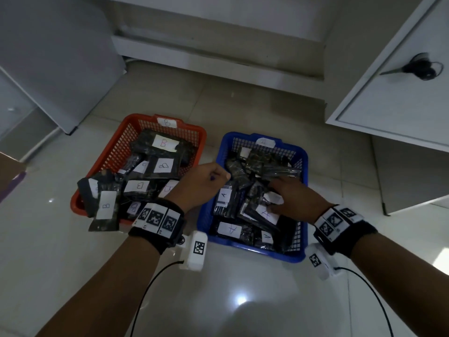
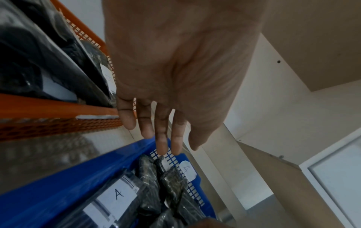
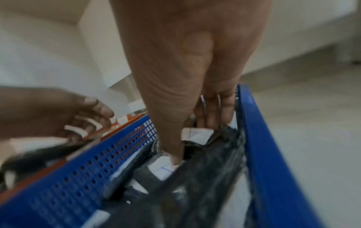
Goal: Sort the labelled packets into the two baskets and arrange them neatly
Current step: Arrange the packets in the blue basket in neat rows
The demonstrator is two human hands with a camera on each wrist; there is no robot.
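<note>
both forearms reach out over the pale tiled floor [image 1: 243, 300], each wrist wrapped in a black band carrying white marker tags, with a thin black cable trailing back from each. taking the blue basket [image 1: 300, 257] as the landmark: it stands on the floor with a paper tag marked a on its far rim, and it is heaped with dark packets [image 1: 252, 190] bearing white labels marked a, lying crossed and tilted over one another. the right hand [image 1: 295, 199] is down inside the blue basket towards its right side, fingers spread and resting on the heap; in the right wrist view its thumb tip [image 3: 176, 160] presses on a white label while the other fingers reach down among the packets by the basket's right wall. whether it actually grips one, i cannot tell. the left hand [image 1: 201, 182] hovers over the left rim of the blue basket, above the gap beside it, with fingers straight and loose and nothing in them. just left of the blue basket, close but apart, stands the orange basket [image 1: 102, 164], tagged b on its far rim and piled with dark packets labelled b [image 1: 162, 166]; a few at its near corner hang over the rim. beyond and right of the blue basket, a white cabinet [image 1: 388, 105] carries a pair of scissors [image 1: 418, 68].
</note>
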